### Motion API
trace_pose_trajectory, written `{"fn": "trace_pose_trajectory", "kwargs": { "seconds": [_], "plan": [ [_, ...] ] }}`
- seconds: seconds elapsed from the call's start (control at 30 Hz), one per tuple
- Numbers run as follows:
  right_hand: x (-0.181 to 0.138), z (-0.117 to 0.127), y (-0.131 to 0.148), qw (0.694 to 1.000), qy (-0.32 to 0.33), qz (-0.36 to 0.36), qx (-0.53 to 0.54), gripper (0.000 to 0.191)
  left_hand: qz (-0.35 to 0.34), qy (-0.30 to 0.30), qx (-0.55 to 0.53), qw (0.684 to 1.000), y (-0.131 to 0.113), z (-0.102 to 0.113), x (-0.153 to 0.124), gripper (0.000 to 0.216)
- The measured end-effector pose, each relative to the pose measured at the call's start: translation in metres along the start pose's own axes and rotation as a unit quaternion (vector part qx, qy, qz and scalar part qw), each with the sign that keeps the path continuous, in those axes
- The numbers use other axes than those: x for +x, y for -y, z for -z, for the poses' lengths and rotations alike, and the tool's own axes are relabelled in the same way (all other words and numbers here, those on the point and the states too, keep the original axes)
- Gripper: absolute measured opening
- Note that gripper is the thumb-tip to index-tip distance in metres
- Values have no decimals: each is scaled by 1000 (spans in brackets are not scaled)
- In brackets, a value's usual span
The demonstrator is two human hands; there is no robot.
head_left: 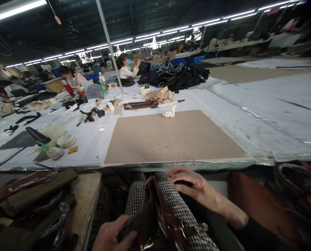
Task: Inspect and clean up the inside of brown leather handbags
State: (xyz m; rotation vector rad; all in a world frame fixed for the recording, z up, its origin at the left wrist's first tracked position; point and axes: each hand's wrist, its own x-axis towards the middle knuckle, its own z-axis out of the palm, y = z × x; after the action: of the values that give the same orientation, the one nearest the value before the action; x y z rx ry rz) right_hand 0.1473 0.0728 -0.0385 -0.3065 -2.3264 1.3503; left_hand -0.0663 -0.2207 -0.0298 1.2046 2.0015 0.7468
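Note:
A dark handbag (145,216) with brown straps and metal buckles rests on my lap, its mouth opening toward me. My left hand (115,234) grips the bag's near left edge, thumb on one side and fingers on the other. Above my thigh, to the right of the bag's upper edge, my right hand (188,183) is held with its fingers apart and curved, nothing visible in them. A brown strap with a buckle (183,228) lies across the bag's right side.
A worktable in front bears a tan board (168,137), crumpled white tissue (169,111), brown strips (139,104) and a pile of black pieces (181,76). Left stand a white tub (66,141) and olive bags (37,191). A brown bag (260,205) lies right. Co-workers sit beyond.

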Motion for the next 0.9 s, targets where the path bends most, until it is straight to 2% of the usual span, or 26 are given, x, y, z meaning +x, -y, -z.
{"fn": "trace_pose_trajectory", "kwargs": {
  "seconds": [0.07,0.13,0.2,0.3,0.4,0.47,0.53,0.67,0.9],
  "plan": [
    [33,-20,22,991,97,84,-26,20,-2,-21,-11,1000,0,-1,-2,24],
    [61,-45,29,975,176,132,-29,18,7,-22,-13,1000,1,0,-6,23],
    [81,-67,22,962,240,132,4,18,36,-20,-25,999,3,2,-11,23],
    [99,-88,1,951,292,81,66,26,101,-43,-109,988,9,6,-20,25],
    [105,-97,-17,952,291,33,89,26,139,-110,-184,967,17,8,-28,24],
    [103,-100,-22,959,267,8,92,25,141,-174,-190,956,23,8,-31,24],
    [98,-101,-22,966,242,-3,87,25,135,-212,-197,948,29,6,-33,25],
    [91,-100,-17,975,210,-8,70,23,140,-206,-231,940,36,2,-29,26],
    [87,-96,-13,983,164,-47,62,22,114,-188,-210,953,35,1,-17,35]
  ]
}}
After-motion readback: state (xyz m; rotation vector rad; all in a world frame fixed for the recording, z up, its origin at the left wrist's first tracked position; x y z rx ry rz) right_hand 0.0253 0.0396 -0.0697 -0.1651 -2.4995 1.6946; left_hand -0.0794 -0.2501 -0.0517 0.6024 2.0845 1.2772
